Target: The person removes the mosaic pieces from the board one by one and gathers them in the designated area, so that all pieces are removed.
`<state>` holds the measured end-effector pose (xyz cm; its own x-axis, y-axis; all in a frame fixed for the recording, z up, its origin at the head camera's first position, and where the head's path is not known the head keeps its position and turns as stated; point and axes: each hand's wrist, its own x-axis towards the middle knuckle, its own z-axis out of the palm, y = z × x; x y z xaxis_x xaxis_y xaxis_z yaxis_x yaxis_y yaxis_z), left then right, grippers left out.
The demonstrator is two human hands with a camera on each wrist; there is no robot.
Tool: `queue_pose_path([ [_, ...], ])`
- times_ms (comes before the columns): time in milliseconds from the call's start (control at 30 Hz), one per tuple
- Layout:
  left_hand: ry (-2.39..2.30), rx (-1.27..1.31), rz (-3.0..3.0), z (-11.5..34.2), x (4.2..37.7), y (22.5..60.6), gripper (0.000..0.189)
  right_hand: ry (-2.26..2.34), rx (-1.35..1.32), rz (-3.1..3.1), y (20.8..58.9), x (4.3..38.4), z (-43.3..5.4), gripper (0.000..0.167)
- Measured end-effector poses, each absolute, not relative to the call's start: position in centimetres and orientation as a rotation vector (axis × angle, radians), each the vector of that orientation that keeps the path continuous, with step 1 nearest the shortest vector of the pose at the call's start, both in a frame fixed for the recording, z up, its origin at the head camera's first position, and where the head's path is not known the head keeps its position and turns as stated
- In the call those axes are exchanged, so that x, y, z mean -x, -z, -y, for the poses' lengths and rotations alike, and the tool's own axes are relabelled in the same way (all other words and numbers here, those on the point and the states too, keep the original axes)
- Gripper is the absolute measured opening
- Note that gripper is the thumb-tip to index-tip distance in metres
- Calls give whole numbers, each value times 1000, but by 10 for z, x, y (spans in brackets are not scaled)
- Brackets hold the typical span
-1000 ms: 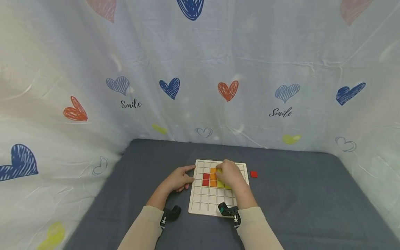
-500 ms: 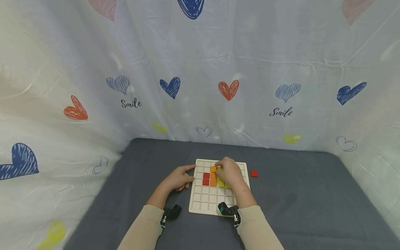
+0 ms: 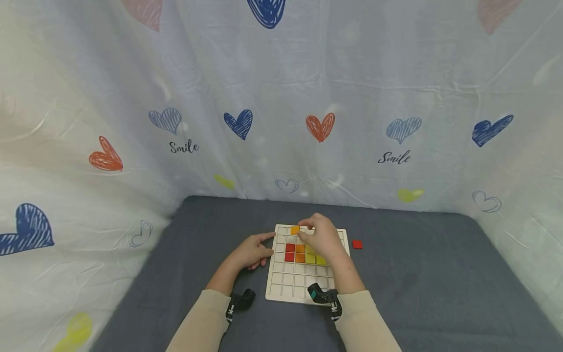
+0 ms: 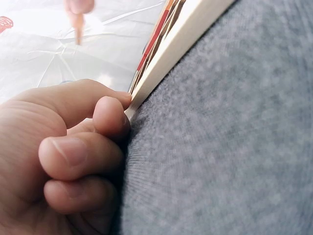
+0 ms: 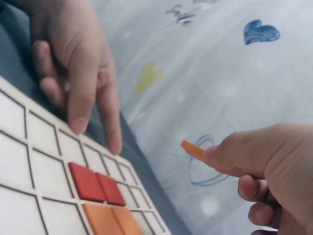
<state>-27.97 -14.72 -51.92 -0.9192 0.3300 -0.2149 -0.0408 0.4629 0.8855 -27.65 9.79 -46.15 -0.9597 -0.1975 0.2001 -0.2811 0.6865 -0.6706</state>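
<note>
A pale wooden grid board [image 3: 288, 280] lies on the dark grey cloth. My left hand [image 3: 250, 252] touches its left edge with outstretched index finger and thumb, the other fingers bent under. My right hand [image 3: 324, 239] pinches an orange square tile [image 3: 295, 230] between thumb and fingertips; in the right wrist view this orange tile [image 5: 193, 150] is held up over the board. In the grid sit two red tiles [image 3: 290, 253], two orange tiles [image 3: 300, 253] to their right, then several yellow tiles [image 3: 310, 257], partly covered by the right hand. A bit of purple shows under its curled fingers.
A loose red tile [image 3: 357, 244] lies on the cloth [image 3: 418, 274] right of the board. A white curtain [image 3: 281, 98] printed with hearts hangs behind and at the sides. Each wrist carries a black camera mount, such as the right mount [image 3: 323, 296].
My right hand has lifted the orange tile out of the cell above the other orange ones and carried it up and left. The left hand has stayed at the board's edge.
</note>
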Motion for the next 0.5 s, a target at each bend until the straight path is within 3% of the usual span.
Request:
queue_pose_path([
  [500, -1462, -244, -2359, 148, 279, 521, 64, -1132, -516, 2636, 423, 260, -120, 26],
])
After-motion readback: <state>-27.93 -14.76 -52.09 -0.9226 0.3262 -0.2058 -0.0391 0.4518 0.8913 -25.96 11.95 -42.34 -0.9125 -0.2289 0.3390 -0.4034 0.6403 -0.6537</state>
